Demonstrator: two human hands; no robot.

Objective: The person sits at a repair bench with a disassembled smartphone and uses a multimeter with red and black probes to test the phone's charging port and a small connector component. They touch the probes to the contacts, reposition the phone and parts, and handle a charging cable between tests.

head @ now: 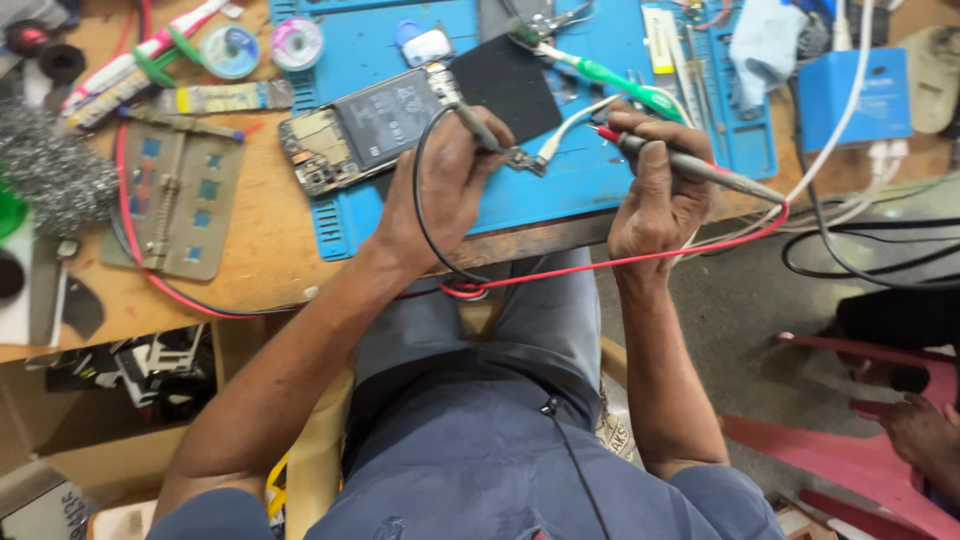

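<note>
Your left hand (445, 185) is closed around a black test probe (478, 128), fingers curled tight on its shaft, the tip pressed down onto a small circuit board piece (523, 160) lying on the blue work mat (560, 185) just past your knuckles. The probe's black lead (425, 215) loops back over your wrist toward your lap. Your right hand (655, 190) is closed too, pinching a red-tipped probe (690, 168) like a pen; its tip points left toward the same small board, which sits between your two hands. The red lead (640, 260) runs from under that hand along the table edge.

Just beyond your left hand lies an opened phone (365, 130) with its back off, tilted across the mat, and beside it, ahead of your fingertips, a black square pad (505, 85). A white cable (575, 122) ends near the board. Past your right hand a green-handled tool (620, 80) lies slantwise.

Well to the left of your left hand sit a grey metal holder plate (185, 195) and steel wool (55, 170); farther off, two solder reels (265, 45). Far to the right of your right hand stands a blue box (860, 95)
</note>
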